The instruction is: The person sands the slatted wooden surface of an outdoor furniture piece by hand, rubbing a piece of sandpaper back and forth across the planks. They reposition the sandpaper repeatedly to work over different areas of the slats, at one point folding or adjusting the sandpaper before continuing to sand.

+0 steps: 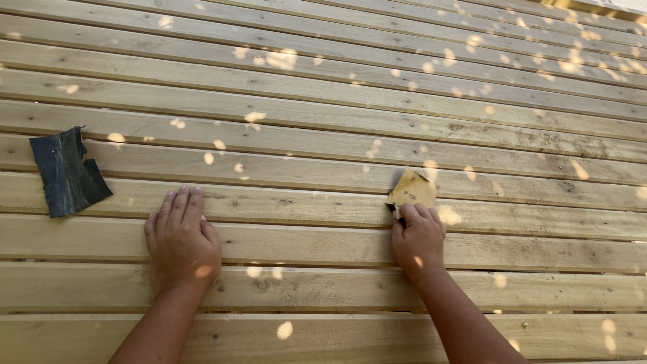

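Tan folded sandpaper scrap (412,190) pinched under my right hand's (419,239) fingertips, pressed flat against a pale wooden slat (290,209), brown paper backing up, upper corner creased

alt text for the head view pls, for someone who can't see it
Right hand presses a tan sandpaper piece onto wooden slats. Left hand lies flat on the slats, with a torn dark sheet lying further left.
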